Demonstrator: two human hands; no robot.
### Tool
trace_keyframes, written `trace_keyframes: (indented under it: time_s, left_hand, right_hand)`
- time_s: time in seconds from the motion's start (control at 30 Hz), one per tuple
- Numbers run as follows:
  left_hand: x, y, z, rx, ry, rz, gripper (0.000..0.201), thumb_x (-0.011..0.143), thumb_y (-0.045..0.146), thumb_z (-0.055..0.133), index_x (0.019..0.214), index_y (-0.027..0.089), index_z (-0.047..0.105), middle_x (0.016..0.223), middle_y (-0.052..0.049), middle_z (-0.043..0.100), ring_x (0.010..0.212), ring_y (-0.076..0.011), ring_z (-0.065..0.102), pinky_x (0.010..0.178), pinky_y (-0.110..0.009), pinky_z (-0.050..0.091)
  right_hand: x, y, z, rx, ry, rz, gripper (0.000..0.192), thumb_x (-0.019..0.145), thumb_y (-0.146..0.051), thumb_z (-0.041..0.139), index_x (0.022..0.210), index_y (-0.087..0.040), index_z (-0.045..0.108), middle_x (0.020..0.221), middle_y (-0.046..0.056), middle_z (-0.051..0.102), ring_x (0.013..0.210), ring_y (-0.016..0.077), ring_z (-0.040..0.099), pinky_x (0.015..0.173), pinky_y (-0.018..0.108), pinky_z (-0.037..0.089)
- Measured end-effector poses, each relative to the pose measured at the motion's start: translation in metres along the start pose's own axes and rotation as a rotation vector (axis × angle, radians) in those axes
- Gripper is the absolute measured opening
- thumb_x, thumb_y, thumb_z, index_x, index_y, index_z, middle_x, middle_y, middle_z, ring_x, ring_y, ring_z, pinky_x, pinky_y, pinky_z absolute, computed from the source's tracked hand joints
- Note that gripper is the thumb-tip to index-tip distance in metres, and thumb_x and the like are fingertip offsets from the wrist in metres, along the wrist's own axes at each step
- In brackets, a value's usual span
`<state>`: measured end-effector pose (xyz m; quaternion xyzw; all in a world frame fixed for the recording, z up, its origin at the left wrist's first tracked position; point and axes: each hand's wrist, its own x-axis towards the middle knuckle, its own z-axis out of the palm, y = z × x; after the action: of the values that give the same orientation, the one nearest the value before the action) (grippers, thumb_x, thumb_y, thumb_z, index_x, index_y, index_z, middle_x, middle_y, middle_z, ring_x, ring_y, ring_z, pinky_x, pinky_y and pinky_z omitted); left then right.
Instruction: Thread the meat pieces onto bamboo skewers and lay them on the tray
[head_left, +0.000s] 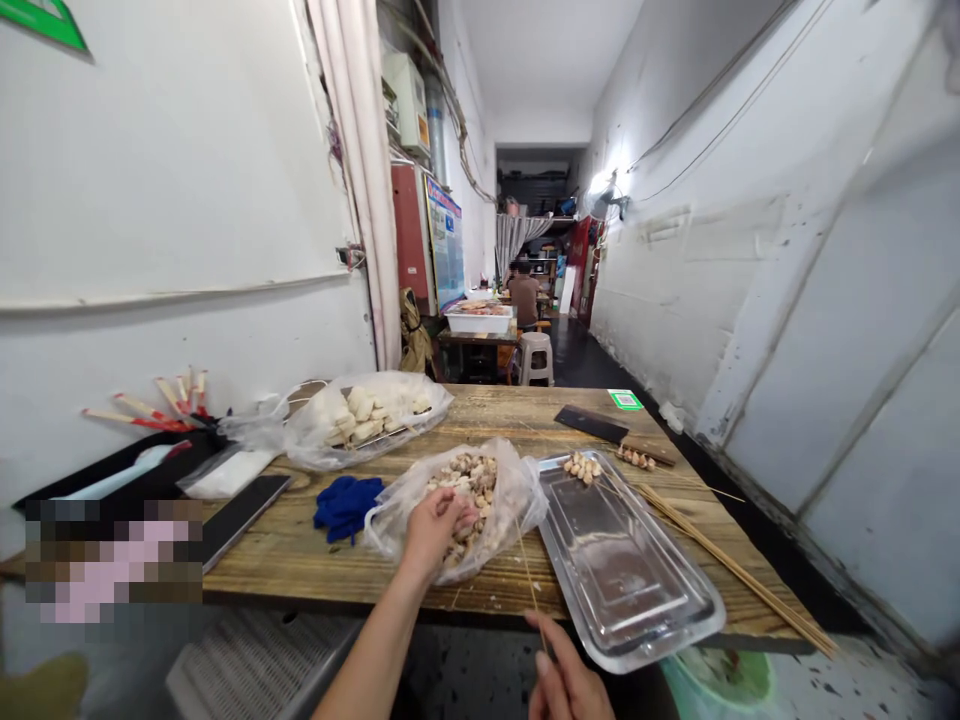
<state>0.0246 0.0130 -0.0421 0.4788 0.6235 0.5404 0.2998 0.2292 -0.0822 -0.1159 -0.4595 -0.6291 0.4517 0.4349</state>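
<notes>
My left hand (437, 532) reaches into an open clear plastic bag (517, 480) of small beige and brown food pieces (476, 475). Its thumb and fingers are pinched together, and whatever they hold is hidden. Low in the view, my right hand (568, 680) grips a thin bamboo skewer (527, 560), whose tip points up toward the bag. No food shows on this skewer. To the right of the bag lies a metal tray (630, 570), with threaded pieces (583, 467) at its far left corner.
A cleaver (592, 424) lies beyond the tray, and loose skewers (739, 565) lie along its right. Left of the bag are a blue glove (347, 507), a phone (244, 515) and another bag of pale pieces (367, 415). A person (523, 295) sits far back.
</notes>
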Motion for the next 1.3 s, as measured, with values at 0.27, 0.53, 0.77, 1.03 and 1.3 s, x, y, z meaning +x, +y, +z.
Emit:
trace_keyframes:
  time_s: [0.27,0.53,0.77,1.03,1.3]
  left_hand:
    - [-0.001,0.011,-0.015,0.150,0.012,-0.046,0.022,0.077,0.035,0.044,0.077,0.015,0.053,0.050,0.002,0.054,0.042,-0.0132,0.054,0.041,-0.023,0.042]
    - [-0.025,0.027,-0.002,-0.717,0.011,-0.177,0.018,0.070,0.029,0.060,0.075,0.013,0.053,0.085,-0.007,0.063,0.080,-0.0154,0.061,0.076,-0.029,0.047]
    - [-0.054,0.028,0.006,-0.803,0.023,-0.225,0.027,0.064,0.026,0.067,0.087,0.012,0.063,0.083,-0.006,0.065,0.068,-0.0100,0.059,0.063,-0.019,0.046]
    - [-0.064,0.025,-0.008,-0.773,-0.087,-0.306,0.027,0.068,0.027,0.064,0.089,0.011,0.064,0.084,-0.010,0.066,0.074,-0.0133,0.060,0.070,-0.023,0.047]
    - [-0.070,0.031,0.003,-0.780,-0.112,-0.272,0.025,0.070,0.027,0.062,0.089,0.011,0.064,0.089,-0.011,0.066,0.081,-0.0155,0.061,0.074,-0.026,0.047]
  right_hand:
    - [0.014,-0.047,0.007,0.131,-0.209,-0.129,0.036,0.085,-0.043,0.033,0.095,-0.017,0.054,0.065,0.001,0.056,0.034,0.0041,0.037,0.031,0.014,0.026]
    - [0.063,-0.073,0.040,0.259,-0.004,-0.108,0.031,0.078,-0.036,0.048,0.098,-0.014,0.056,0.053,-0.004,0.051,0.046,0.0091,0.045,0.042,0.017,0.035]
    - [0.090,-0.077,0.065,0.364,0.067,-0.177,0.028,0.075,-0.030,0.052,0.096,-0.014,0.061,0.080,0.006,0.066,0.071,0.0174,0.059,0.066,0.027,0.046]
    - [0.088,-0.081,0.043,0.221,-0.024,-0.263,0.021,0.078,-0.025,0.048,0.090,-0.016,0.062,0.087,0.006,0.065,0.080,0.0188,0.059,0.072,0.029,0.045]
    - [0.093,-0.076,0.039,0.156,-0.032,-0.288,0.022,0.077,-0.025,0.049,0.089,-0.017,0.065,0.091,0.007,0.065,0.086,0.0199,0.058,0.077,0.030,0.044]
